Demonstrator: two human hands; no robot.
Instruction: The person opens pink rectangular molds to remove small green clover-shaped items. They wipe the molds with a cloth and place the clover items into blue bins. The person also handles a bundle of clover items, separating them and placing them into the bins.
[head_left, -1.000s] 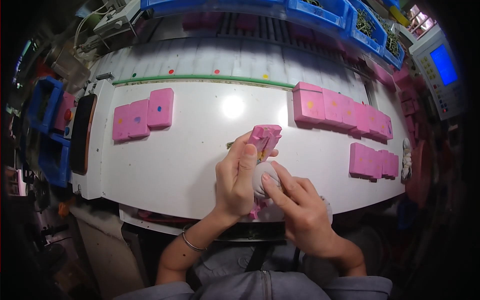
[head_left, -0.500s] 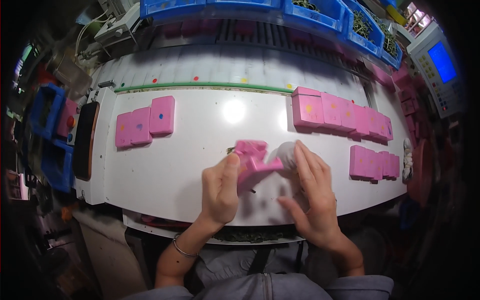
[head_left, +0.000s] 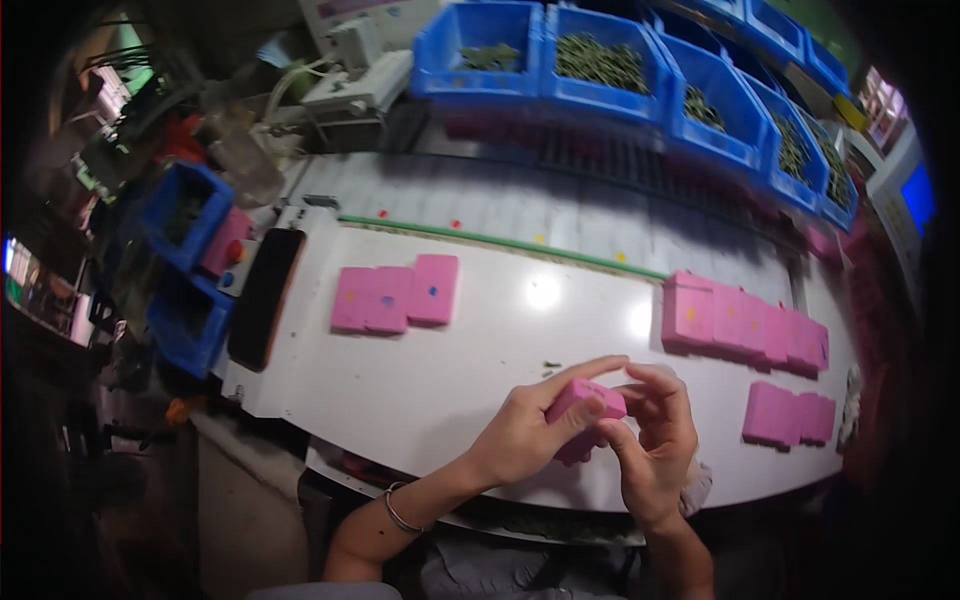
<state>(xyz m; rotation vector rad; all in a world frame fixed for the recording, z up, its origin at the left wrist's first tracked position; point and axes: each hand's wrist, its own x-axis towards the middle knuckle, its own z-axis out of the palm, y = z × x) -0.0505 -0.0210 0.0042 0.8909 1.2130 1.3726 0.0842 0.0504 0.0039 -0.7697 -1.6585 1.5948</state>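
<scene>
A pink block (head_left: 588,396) is held in front of me, near the table's front edge. My left hand (head_left: 520,435) is closed on it, with the thumb across its near side. My right hand (head_left: 658,450) curls around its right end, the thumb against it and the fingers bent behind. Both hands hide much of the block, including its underside. A few small dark pieces (head_left: 550,368) lie on the white table just beyond my left hand.
Three pink blocks (head_left: 436,290) stand at the left of the white table (head_left: 420,400). A long row of pink blocks (head_left: 735,318) and a shorter row (head_left: 772,414) stand right. Blue bins (head_left: 605,95) with small green-grey pieces line the back. A dark phone-like slab (head_left: 266,300) is left.
The view has shifted, so the table sits lower and further right. The right hand, apart from the block before, is now at it. The block has been turned in the left hand.
</scene>
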